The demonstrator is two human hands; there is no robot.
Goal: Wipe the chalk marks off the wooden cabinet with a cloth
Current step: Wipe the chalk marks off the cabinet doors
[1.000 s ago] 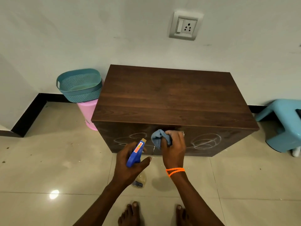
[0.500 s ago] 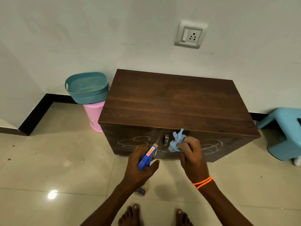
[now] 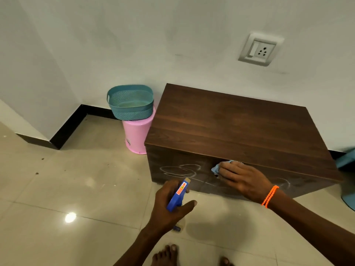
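A dark wooden cabinet (image 3: 240,127) stands against the white wall. White chalk marks (image 3: 180,170) loop across the left of its front face, and fainter ones (image 3: 284,182) show at the right. My right hand (image 3: 242,177), with an orange band at the wrist, presses a light blue cloth (image 3: 216,168) flat against the middle of the front, near the top edge. The hand covers most of the cloth. My left hand (image 3: 171,206) grips a blue spray bottle (image 3: 177,196) in front of the cabinet's lower left, its nozzle toward the chalk.
A teal basket (image 3: 130,102) sits on a pink bin (image 3: 136,135) just left of the cabinet. A light blue stool (image 3: 348,158) shows at the right edge. A wall socket (image 3: 259,48) is above. Tiled floor (image 3: 76,189) spreads left; my bare feet (image 3: 167,254) are below.
My right hand went from holding the bunched cloth at the handle to pressing it flat on the cabinet front. The view swung left, so the cabinet now sits further right.
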